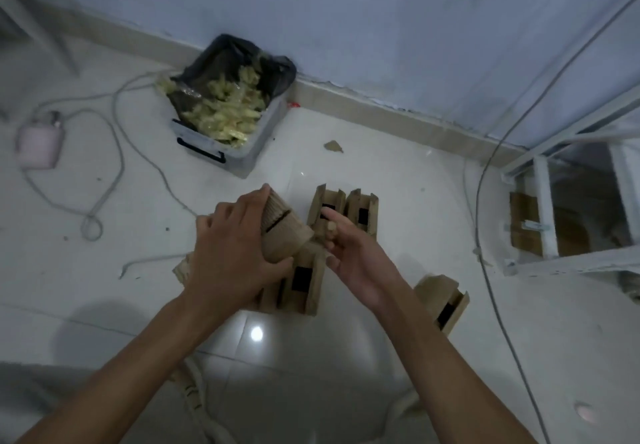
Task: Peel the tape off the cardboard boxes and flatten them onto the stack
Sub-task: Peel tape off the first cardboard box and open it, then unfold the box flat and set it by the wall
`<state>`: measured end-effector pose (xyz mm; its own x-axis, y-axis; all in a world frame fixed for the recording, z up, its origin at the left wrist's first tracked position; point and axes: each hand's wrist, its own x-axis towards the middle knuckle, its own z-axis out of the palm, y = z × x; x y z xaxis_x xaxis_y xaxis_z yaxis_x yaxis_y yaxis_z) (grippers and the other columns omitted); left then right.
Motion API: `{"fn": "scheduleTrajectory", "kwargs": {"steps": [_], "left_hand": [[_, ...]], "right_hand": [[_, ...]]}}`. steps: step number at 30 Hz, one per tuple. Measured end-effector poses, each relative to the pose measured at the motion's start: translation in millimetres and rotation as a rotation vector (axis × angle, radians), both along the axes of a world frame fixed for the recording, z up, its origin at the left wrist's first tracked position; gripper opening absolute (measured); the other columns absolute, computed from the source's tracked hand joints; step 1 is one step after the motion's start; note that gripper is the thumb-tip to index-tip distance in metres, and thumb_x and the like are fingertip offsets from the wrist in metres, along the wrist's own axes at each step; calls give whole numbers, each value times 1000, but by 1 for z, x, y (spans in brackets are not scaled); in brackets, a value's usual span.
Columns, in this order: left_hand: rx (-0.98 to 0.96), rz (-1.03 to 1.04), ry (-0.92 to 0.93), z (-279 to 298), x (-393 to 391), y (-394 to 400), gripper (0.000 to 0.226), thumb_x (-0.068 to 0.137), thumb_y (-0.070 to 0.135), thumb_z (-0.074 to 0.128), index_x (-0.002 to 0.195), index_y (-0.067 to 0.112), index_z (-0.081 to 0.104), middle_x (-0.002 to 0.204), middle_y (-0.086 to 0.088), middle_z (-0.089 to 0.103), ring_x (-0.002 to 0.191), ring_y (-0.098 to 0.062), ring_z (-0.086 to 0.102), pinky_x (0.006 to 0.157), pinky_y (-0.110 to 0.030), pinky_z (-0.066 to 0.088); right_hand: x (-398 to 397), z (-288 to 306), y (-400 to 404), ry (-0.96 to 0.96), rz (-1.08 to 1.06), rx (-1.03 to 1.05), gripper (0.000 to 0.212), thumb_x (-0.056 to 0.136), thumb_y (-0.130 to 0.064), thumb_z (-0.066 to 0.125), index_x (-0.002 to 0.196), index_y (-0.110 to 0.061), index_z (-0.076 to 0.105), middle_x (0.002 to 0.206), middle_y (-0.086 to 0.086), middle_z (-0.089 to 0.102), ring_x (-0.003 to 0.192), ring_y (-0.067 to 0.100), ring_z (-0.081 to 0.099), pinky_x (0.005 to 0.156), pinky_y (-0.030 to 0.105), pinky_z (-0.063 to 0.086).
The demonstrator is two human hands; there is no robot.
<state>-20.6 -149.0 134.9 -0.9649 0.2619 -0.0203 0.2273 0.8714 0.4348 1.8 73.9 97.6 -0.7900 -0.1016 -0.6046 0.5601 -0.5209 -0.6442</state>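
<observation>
Left hand (232,246) grips a cardboard box (277,232); right hand (349,253) hovers beside it, fingers loose. More boxes (360,211) stand just beyond. Far left, a lined bin (235,111) holds crumpled tape.

Worn on the head, looking forward and steeply down onto a white tiled floor (398,173). Wide-angle, with straight edges bowing toward the frame borders. Close above both forearms, which enter from the bottom edge and meet near centre at the left hand (232,249) and right hand (356,256). Facing the base of a pale wall (381,28) running across the top, its skirting slanting from upper left down to the right. One view only, so nothing shared.
</observation>
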Motion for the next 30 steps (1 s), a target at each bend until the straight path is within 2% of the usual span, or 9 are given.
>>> {"fn": "scheduleTrajectory", "kwargs": {"steps": [5, 8, 11, 13, 17, 21, 24, 27, 30], "left_hand": [[170, 175, -60, 0, -17, -30, 110, 66, 73, 70, 157, 30, 26, 147, 8, 47, 128, -19, 44, 109, -47, 34], [193, 314, -65, -3, -38, -64, 111, 64, 73, 68, 157, 31, 26, 146, 6, 49, 130, -21, 44, 110, -46, 33], [212, 421, -79, -10, -43, -90, 111, 65, 72, 69, 158, 31, 25, 148, 5, 48, 130, -22, 44, 109, -46, 32], [218, 468, -96, -15, -44, -102, 112, 68, 70, 74, 159, 31, 24, 150, 5, 47, 131, -22, 43, 109, -47, 33], [218, 470, -85, -19, -40, -106, 116, 65, 74, 70, 161, 31, 20, 151, 8, 44, 133, -19, 40, 110, -43, 30], [226, 429, -98, -20, -38, -99, 116, 66, 74, 69, 161, 31, 19, 152, 9, 43, 134, -18, 39, 111, -42, 29], [190, 419, -101, -19, -38, -100, 117, 63, 77, 63, 161, 31, 20, 153, 8, 43, 135, -20, 41, 109, -43, 30], [161, 391, -93, -17, -36, -90, 115, 65, 76, 64, 160, 30, 21, 153, 7, 44, 133, -22, 43, 108, -45, 33], [154, 346, -93, -17, -36, -69, 113, 69, 75, 71, 160, 29, 21, 154, 4, 43, 135, -24, 43, 109, -48, 35]], "right_hand": [[-104, -11, -49, 55, 104, 353, 37, 98, -12, 68, 134, -21, 65, 111, 7, 78, 90, 16, 71, 71, 27, 53], [-156, -13, -86, 79, 121, 442, 38, 91, -15, 79, 126, -8, 66, 116, 19, 76, 85, 19, 72, 66, 26, 56], [-193, -26, -117, 64, 167, 543, 43, 90, -27, 82, 123, -6, 65, 109, 16, 75, 82, 19, 69, 65, 27, 55], [-217, -34, -133, 47, 169, 541, 44, 92, -27, 80, 128, -7, 62, 103, 10, 73, 83, 18, 68, 65, 28, 55], [-256, -36, -141, 22, 74, 404, 27, 97, -12, 74, 122, -8, 62, 106, 12, 73, 80, 18, 71, 66, 25, 60], [-262, -36, -127, 6, -3, 319, 41, 101, -1, 65, 137, -10, 50, 118, 14, 74, 98, 25, 77, 80, 30, 64], [-243, -36, -124, 30, 56, 293, 33, 106, -4, 57, 137, -12, 54, 126, 11, 73, 109, 27, 75, 88, 34, 63], [-208, -29, -107, 51, 158, 413, 27, 106, -9, 52, 130, -13, 63, 116, 10, 77, 102, 26, 78, 85, 36, 63], [-169, -20, -82, 75, 283, 683, 23, 105, -14, 52, 119, -15, 71, 103, 11, 76, 89, 24, 75, 72, 33, 61]]}}
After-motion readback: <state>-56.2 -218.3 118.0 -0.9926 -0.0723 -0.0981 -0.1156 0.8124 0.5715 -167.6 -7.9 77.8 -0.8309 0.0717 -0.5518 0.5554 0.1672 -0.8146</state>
